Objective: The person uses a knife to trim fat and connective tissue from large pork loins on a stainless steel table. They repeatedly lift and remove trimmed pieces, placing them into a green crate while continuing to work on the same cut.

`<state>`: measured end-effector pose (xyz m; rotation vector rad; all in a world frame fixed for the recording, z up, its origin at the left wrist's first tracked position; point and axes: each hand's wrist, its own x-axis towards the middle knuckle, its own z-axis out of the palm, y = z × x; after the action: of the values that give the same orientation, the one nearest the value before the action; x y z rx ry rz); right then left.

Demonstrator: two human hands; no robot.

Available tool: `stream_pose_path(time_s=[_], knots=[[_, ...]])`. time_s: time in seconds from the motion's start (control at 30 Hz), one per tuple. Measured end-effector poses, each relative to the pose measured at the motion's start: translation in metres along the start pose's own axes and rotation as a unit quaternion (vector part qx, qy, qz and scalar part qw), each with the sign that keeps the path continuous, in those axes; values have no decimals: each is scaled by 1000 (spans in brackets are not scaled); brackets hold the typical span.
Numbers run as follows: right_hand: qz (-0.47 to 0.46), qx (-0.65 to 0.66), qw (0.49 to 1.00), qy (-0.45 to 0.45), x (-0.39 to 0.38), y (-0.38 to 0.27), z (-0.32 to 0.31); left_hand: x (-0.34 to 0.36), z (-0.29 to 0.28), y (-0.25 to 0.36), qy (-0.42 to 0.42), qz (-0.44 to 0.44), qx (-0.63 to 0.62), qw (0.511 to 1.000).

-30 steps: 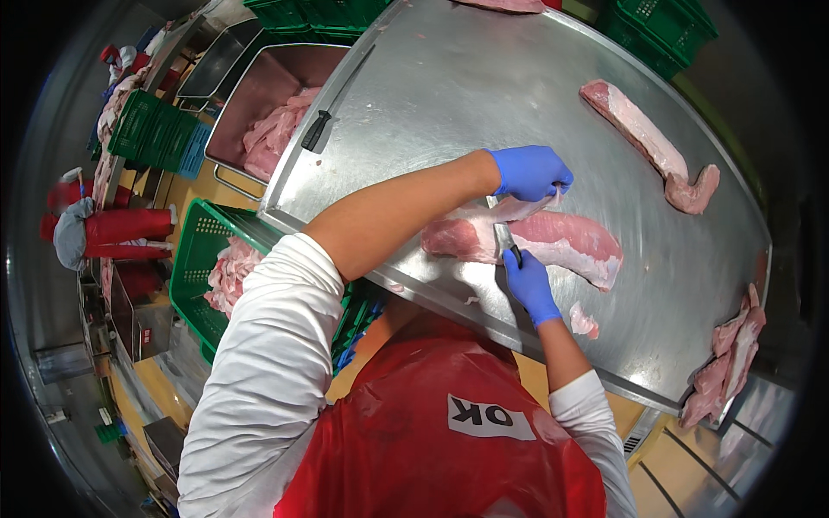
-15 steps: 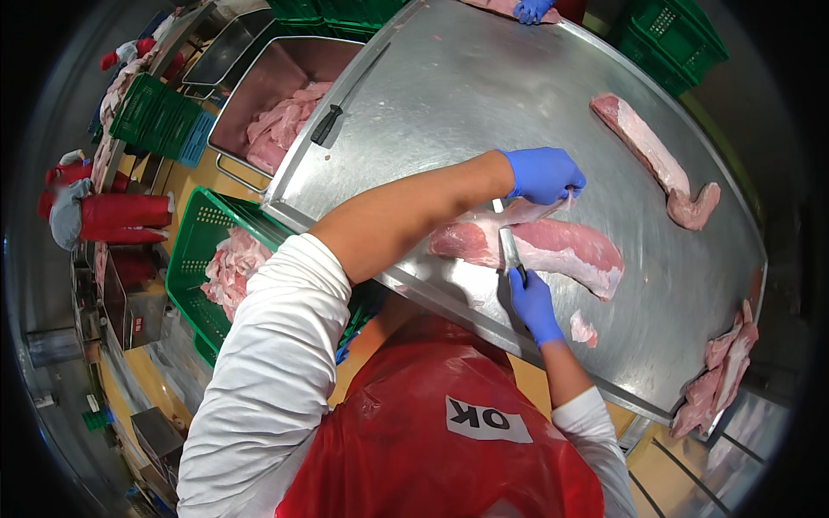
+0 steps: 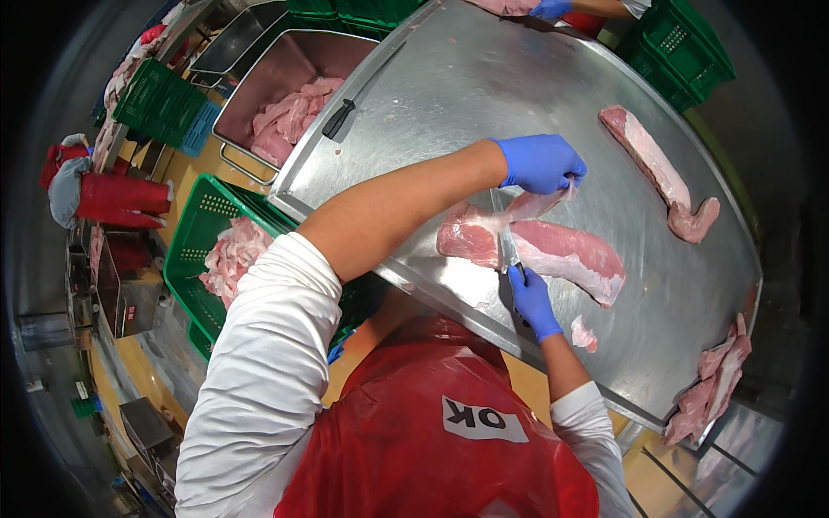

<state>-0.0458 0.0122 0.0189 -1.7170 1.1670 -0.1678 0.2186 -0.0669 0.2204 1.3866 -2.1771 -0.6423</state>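
Observation:
On the steel table a raw pork loin (image 3: 570,250) lies in front of me. My left hand (image 3: 542,164), in a blue glove, is closed on a pale strip of trim (image 3: 537,204) and holds it raised above the far side of the loin. The strip is still joined to the meat near the blade. My right hand (image 3: 534,302), gloved in blue too, grips the dark handle of a knife (image 3: 509,246). Its blade lies across the loin, pointing away from me, under the strip. A small fat scrap (image 3: 584,333) rests beside my right wrist.
Another loin (image 3: 643,155) lies at the right, and trimmings (image 3: 712,384) hang over the near right edge. A second knife (image 3: 339,119) rests by the left edge. Meat fills a steel bin (image 3: 237,112) and a green crate (image 3: 186,250). Across the table is a co-worker's gloved hand (image 3: 551,9).
My hands stay at the loin, the left still pulling the strip up and the blade shifting slightly. The co-worker's arm now reaches further into view.

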Motion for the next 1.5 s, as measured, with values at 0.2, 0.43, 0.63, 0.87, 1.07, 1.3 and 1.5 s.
stream_pose_path(time_s=[0.2, 0.43, 0.63, 0.87, 1.07, 1.3, 1.5], knots=[[-38, -18, 999, 24, 45, -32, 27, -8, -14, 6, 13, -11, 13, 1000], [-45, -128, 991, 5, -7, -9, -10, -34, -30, 2, 38, -30, 4, 999], [-95, -165, 980, 48, 33, -20, 19, -27, -24, 7, 46, 7, -12, 999], [-106, -174, 978, 41, 26, -30, 14, -35, -38, 4, 49, -12, 4, 999], [-102, -84, 991, 13, 2, 4, 5, -49, -44, 3, 74, 8, 7, 997], [-45, -44, 998, 29, 75, -43, 79, -61, -67, 5, 66, -8, 5, 998], [-73, -79, 991, 78, 18, -38, 91, -89, -81, -1, 122, -6, 18, 992]])
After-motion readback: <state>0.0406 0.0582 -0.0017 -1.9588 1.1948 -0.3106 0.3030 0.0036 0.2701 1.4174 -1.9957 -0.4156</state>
